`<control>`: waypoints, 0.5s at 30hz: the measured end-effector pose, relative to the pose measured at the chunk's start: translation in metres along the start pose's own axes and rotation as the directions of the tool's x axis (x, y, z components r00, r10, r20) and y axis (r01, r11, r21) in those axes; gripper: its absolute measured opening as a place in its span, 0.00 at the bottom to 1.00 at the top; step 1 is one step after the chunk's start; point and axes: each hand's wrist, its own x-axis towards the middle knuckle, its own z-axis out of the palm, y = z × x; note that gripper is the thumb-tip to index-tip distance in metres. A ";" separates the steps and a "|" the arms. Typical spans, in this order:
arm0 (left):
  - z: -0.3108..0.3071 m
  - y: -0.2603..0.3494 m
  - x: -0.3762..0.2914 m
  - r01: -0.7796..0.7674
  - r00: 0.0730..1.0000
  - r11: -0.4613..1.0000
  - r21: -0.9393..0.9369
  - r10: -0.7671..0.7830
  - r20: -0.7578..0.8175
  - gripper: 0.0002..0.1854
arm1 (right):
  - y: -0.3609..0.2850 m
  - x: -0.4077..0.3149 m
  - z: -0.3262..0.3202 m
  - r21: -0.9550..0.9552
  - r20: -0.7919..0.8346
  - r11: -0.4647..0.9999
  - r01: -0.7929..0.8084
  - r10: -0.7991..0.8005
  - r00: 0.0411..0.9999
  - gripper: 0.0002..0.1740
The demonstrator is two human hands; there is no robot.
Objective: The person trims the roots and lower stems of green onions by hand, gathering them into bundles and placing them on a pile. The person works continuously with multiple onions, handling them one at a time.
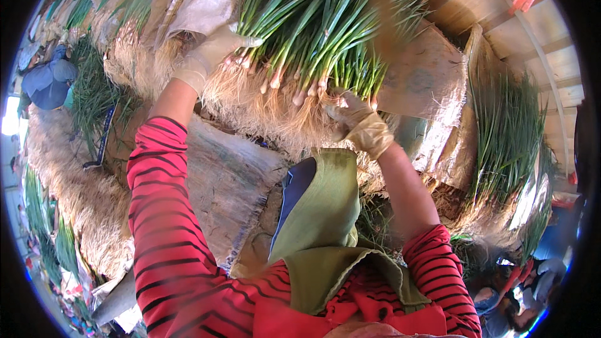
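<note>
A thick layer of green onions (324,32) lies before me, leaves away from me and pale bulbs and stringy roots (291,117) towards me. My left hand (218,51), in a pale glove, touches the left edge of the layer; its thumb points right across the stems. Whether its fingers grip anything is hidden. Lower right, my right hand (359,119), in a yellowish glove, has its curled fingers on the bulb and root end of some green onions. Beyond my left hand lies a whitish woven sheet (206,2).
Woven sacking (230,178) lies at left, a brown sheet (422,75) at right. More green onions (507,136) stand at far right. A root-covered heap (80,183) fills the left side. A person in blue (49,79) is at far left; other people (521,295) are at lower right.
</note>
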 end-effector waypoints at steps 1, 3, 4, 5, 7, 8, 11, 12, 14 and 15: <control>0.000 -0.006 0.004 -0.066 0.995 0.995 0.070 0.071 -0.071 0.23 | -0.004 0.000 -0.008 0.149 0.062 0.981 -0.124 0.116 0.991 0.34; 0.002 -0.010 0.012 -0.006 0.988 0.957 0.289 0.050 -0.144 0.30 | -0.019 -0.001 -0.024 -0.220 0.118 0.972 -0.083 0.111 0.987 0.35; 0.007 -0.009 0.016 -0.026 0.979 0.935 0.354 0.096 -0.182 0.32 | -0.027 -0.002 -0.032 -0.414 0.119 0.908 -0.067 0.127 0.985 0.36; 0.012 -0.007 0.018 -0.041 0.965 0.907 0.419 0.145 -0.219 0.35 | -0.036 0.001 -0.035 -0.566 0.053 0.821 -0.075 0.126 0.991 0.36; 0.026 0.001 0.021 0.020 0.948 0.891 0.453 0.126 -0.291 0.35 | -0.051 0.011 -0.039 -0.528 -0.198 0.845 -0.085 -0.025 0.980 0.37; 0.040 0.002 0.019 0.082 0.979 0.971 0.224 -0.038 -0.198 0.34 | -0.055 0.019 -0.038 -0.494 -0.340 0.859 -0.131 -0.053 0.939 0.36; 0.057 0.010 0.024 -0.166 0.986 0.978 0.126 0.168 -0.003 0.30 | -0.052 0.058 -0.028 -0.613 -0.236 0.790 0.015 -0.201 0.951 0.36; 0.054 0.011 0.025 -0.156 0.987 0.983 0.097 0.158 -0.018 0.30 | -0.046 0.073 -0.023 -0.712 -0.120 0.702 0.019 -0.148 0.982 0.36; 0.039 0.016 0.030 -0.113 0.993 0.991 0.071 0.111 0.035 0.30 | -0.030 0.095 -0.018 -0.765 -0.095 0.643 0.022 -0.147 0.984 0.35; 0.032 0.019 0.032 -0.248 0.968 0.949 0.196 0.253 0.001 0.32 | -0.023 0.104 -0.016 -0.783 -0.084 0.622 -0.002 -0.103 0.991 0.35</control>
